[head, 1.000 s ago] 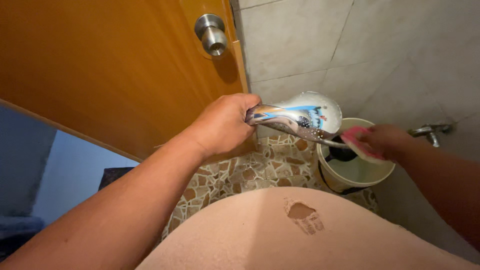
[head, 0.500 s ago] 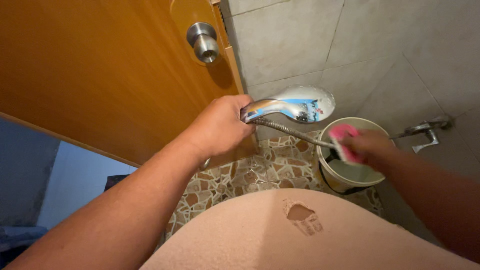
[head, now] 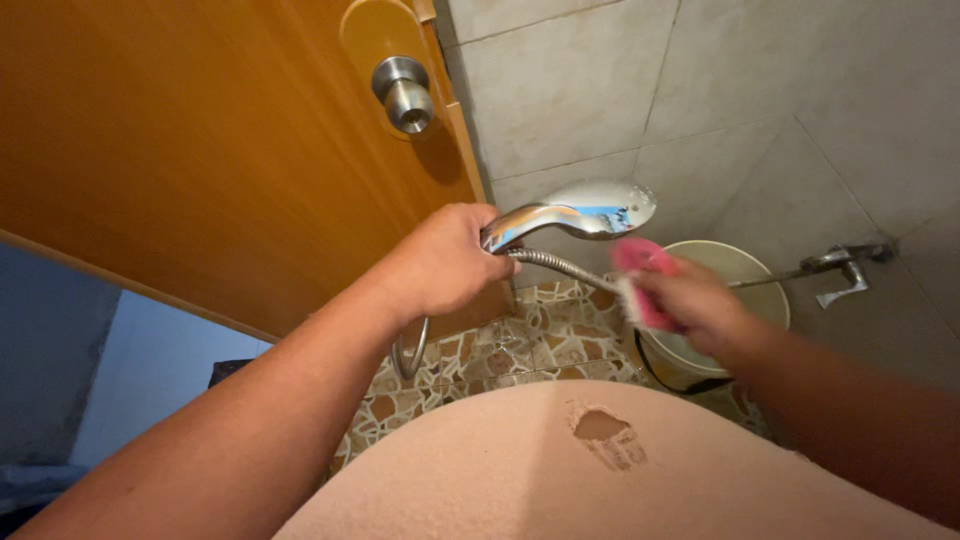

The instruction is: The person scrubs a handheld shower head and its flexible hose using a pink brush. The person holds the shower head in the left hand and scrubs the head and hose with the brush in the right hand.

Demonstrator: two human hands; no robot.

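Floor below you — brown-and-cream stone mosaic (head: 520,340).
Right of centre, a cream bucket (head: 765,290) stands on it.

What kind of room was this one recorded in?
Most likely a small home bathroom or wash area. The left hand grips a chrome shower head on a metal hose, grey wall tiles back a wall tap, and a pale bucket stands below.

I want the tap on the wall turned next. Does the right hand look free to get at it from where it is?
Probably not at once: the right hand is closed on a pink sponge beside the shower head. The wall tap lies further right beyond the bucket, with nothing between them.
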